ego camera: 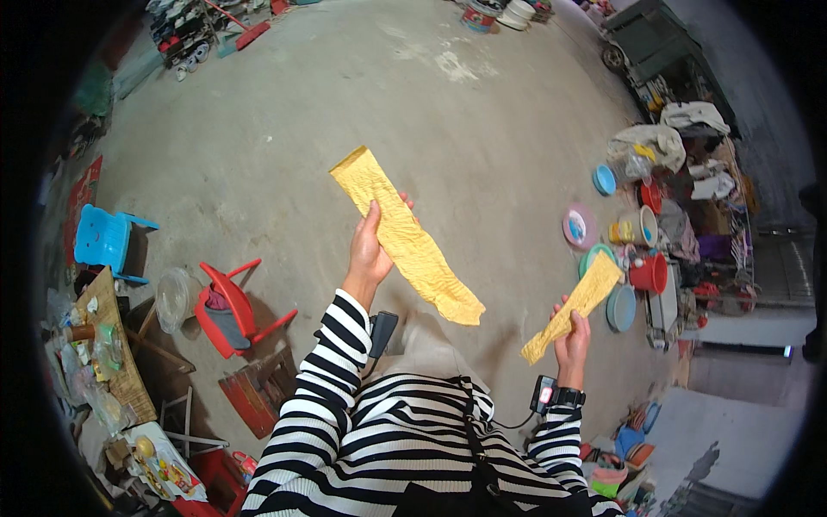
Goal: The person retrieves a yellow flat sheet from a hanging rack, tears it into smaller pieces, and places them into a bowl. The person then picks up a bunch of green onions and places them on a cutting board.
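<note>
My left hand [373, 249] grips a long, wrinkled strip of yellow paper or cloth [413, 249], its thumb on top and fingertips showing at the far edge. This strip runs slantwise, with a straight upper end and a ragged lower end. Off to the right, my right hand [572, 336] pinches a second, shorter-looking crumpled yellow strip [578, 300], narrower towards its lower left end. Both strips are held up above the concrete floor, apart from each other. Which material they are I cannot tell.
At left stand a blue child's chair [103, 239], a red chair [226, 310] and a cluttered wooden table [132, 388]. Several basins and a red bucket [649, 273] line the right side. A red broom [252, 35] lies far left, and a dark vehicle [652, 45] stands far right.
</note>
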{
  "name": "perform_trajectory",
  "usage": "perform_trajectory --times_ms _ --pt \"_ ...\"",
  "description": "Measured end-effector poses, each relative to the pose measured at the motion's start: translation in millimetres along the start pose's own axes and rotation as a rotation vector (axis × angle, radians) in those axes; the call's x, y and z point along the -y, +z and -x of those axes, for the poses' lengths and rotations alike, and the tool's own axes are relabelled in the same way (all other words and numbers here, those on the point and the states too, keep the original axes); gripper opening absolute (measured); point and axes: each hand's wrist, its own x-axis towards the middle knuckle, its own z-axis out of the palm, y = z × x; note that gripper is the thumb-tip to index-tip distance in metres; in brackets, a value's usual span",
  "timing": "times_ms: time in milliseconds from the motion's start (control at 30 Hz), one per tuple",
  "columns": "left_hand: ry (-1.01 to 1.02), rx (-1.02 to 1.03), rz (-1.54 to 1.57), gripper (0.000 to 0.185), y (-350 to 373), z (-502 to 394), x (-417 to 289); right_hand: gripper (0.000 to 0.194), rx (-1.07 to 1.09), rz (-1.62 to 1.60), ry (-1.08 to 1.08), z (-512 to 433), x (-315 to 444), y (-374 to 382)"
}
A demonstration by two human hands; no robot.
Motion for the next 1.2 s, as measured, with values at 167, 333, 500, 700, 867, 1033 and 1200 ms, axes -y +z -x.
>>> perform_trajectory --times_ms 167,333,500,700,867,1033,1200 --pt "0.013 -0.028 -0.113 0.041 9 -155 -31 0.040 -0.076 0.011 0.080 -155 -11 43" --pt "0.116 -0.136 -0.244 0.039 43 -286 -95 0.037 -0.032 -0.030 0.088 -319 -18 147" --pt "0.233 -0.140 -0.327 0.036 56 -417 -190 0.036 0.323 0.150 0.104 -488 12 321" --pt "0.309 -0.267 -0.101 0.036 -5 -580 -286 0.030 0.677 0.274 0.248 -654 7 519" --pt "0.304 -0.251 0.031 0.036 -12 -778 -355 0.037 0.645 0.282 0.329 -753 29 633" --pt "0.234 -0.213 -0.007 0.030 60 -965 -378 0.041 0.719 0.110 0.359 -857 81 726" --pt "0.285 -0.187 -0.155 0.028 113 -1140 -409 0.046 0.801 0.128 0.310 -1007 75 810"
